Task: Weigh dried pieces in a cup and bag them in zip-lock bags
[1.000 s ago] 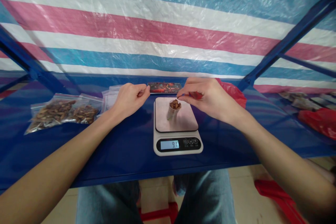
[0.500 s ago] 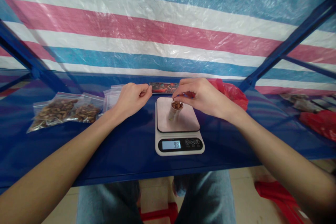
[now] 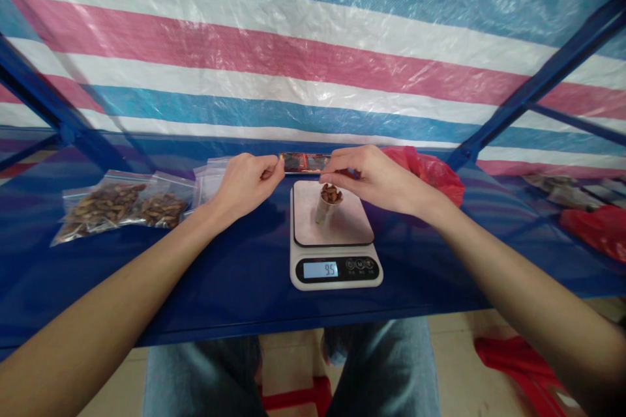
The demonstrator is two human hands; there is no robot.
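Note:
A small cup (image 3: 327, 214) filled with brown nut-like pieces (image 3: 331, 193) stands upright on the metal plate of a white digital scale (image 3: 336, 273). The display reads what looks like 9.5. My right hand (image 3: 364, 176) is just above the cup's rim, thumb and fingertips pinched together; anything between them is too small to make out. My left hand (image 3: 252, 182) is closed, thumb against forefinger, beside the left end of a flat dark printed object (image 3: 306, 163). Whether it grips something there is hidden.
Clear zip bags of brown pieces (image 3: 105, 205) and a stack of zip bags (image 3: 208, 177) lie on the left of the blue shelf (image 3: 235, 273). A red plastic bag (image 3: 430, 176) sits behind my right hand. Striped plastic sheeting (image 3: 293, 45) hangs at the back, between blue posts.
The scale reading has dropped from about 9.8 to 9.5. My right fingers have lifted slightly off the pieces in the cup. My left hand has hardly moved.

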